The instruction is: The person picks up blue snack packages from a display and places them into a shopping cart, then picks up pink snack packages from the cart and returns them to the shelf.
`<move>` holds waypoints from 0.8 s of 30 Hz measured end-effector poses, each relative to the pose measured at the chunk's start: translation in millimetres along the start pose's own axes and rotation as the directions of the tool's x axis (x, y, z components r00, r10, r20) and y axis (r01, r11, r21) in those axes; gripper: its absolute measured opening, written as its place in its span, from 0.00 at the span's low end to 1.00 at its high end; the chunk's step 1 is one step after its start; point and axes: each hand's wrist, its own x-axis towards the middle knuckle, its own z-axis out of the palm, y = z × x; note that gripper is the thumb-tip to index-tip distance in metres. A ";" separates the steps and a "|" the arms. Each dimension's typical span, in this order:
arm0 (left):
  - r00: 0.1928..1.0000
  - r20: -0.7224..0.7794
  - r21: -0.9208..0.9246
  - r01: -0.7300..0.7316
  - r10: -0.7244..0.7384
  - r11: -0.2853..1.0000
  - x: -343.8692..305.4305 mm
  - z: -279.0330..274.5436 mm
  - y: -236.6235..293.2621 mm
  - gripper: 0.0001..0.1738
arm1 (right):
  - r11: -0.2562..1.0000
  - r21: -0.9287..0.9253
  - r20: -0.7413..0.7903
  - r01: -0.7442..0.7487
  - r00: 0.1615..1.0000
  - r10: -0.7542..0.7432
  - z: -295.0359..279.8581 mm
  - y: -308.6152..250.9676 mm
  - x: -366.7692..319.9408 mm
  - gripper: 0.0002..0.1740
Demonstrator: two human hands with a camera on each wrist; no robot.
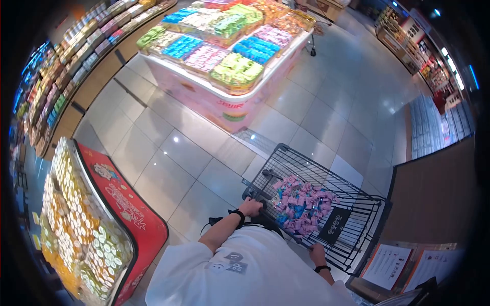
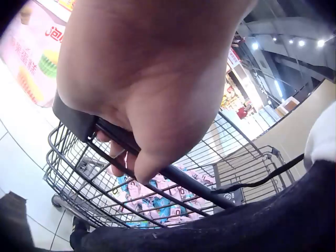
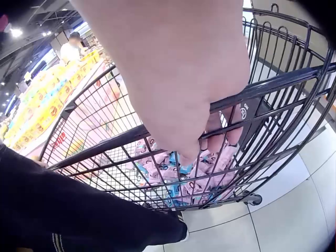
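Note:
A black wire shopping cart (image 1: 352, 199) stands directly before me, with a heap of small pink and blue wrapped packets (image 1: 301, 206) in its basket. At the cart's left corner my left hand (image 1: 250, 206) grips the black bar; its fingers curl under the bar in the left wrist view, with the thumb (image 2: 149, 165) on the near side. My right hand (image 1: 317, 252) holds the near top rail (image 3: 278, 81), its fingertips curled through the wires above the packets. A black sign (image 1: 334, 224) with white characters hangs on the basket. Each wrist wears a black band.
Ahead stands a pink-sided display island (image 1: 224, 109) heaped with colourful packets. A red-edged bin (image 1: 130, 214) of round-topped goods is close on my left. Stocked shelves (image 1: 76, 56) curve behind it. On the right rises a brown panel (image 1: 434, 199). Another person (image 3: 72, 48) stands beyond the island.

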 end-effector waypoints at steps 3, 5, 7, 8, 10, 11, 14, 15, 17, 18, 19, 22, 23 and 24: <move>1.000 0.008 -0.021 0.021 -0.020 1.000 -23.0 11.8 -14.8 0.17 | 0.993 -0.077 -0.004 0.087 0.996 -0.088 20.2 5.7 2.2 0.11; 0.999 0.023 -0.040 0.048 -0.047 0.998 -49.7 6.6 -19.3 0.18 | 0.995 -0.072 0.005 0.062 0.998 -0.062 14.5 -16.0 -4.6 0.10; 0.996 0.024 -0.061 0.090 -0.088 0.994 -75.6 9.6 -31.5 0.16 | 0.997 -0.079 0.034 0.026 0.999 -0.023 13.9 -42.0 -15.1 0.09; 0.995 0.029 -0.063 0.092 -0.091 0.994 -88.3 11.8 -39.1 0.16 | 0.997 -0.078 0.040 0.026 0.999 -0.022 15.4 -53.7 -21.1 0.09; 0.990 -0.025 -0.102 0.138 -0.141 0.985 -112.6 14.6 -58.6 0.13 | 0.995 -0.081 0.029 0.063 0.998 -0.061 17.5 -81.3 -25.8 0.09; 0.984 -0.064 -0.068 0.160 -0.164 0.985 -125.0 14.1 -66.7 0.12 | 0.995 -0.075 0.039 0.058 0.998 -0.055 19.9 -95.6 -28.2 0.09; 0.961 -0.183 -0.045 0.204 -0.209 0.978 -158.3 10.6 -98.0 0.14 | 0.991 -0.105 0.050 0.084 0.996 -0.079 25.9 -137.4 -22.6 0.09; 0.951 -0.208 -0.040 0.226 -0.229 0.973 -164.9 11.5 -111.2 0.16 | 0.992 -0.100 0.051 0.075 0.996 -0.071 32.0 -149.8 -16.9 0.09; 0.947 -0.194 -0.038 0.253 -0.255 0.967 -183.6 2.3 -133.2 0.17 | 0.994 -0.082 0.070 0.065 0.996 -0.060 46.0 -167.6 -9.3 0.10; 0.934 -0.189 -0.048 0.299 -0.302 0.953 -188.0 -5.1 -143.7 0.18 | 0.997 -0.069 0.056 0.046 0.998 -0.042 41.1 -184.8 -7.2 0.10; 0.940 -0.188 -0.029 0.285 -0.285 0.958 -194.9 -13.5 -151.0 0.18 | 0.992 -0.079 0.105 0.097 0.991 -0.088 28.4 -214.4 -8.3 0.10; 0.911 -0.210 0.011 0.366 -0.356 0.931 -218.1 -20.8 -168.7 0.22 | 0.977 -0.105 0.189 0.187 0.968 -0.165 37.2 -263.7 8.8 0.12; 0.885 -0.288 0.053 0.395 -0.365 0.917 -231.5 -24.7 -162.4 0.24 | 0.965 -0.136 0.231 0.226 0.954 -0.191 27.3 -276.1 0.9 0.14; 0.848 -0.376 0.099 0.436 -0.372 0.894 -233.6 -20.4 -170.2 0.27 | 0.966 -0.127 0.229 0.225 0.954 -0.192 34.4 -284.6 8.8 0.14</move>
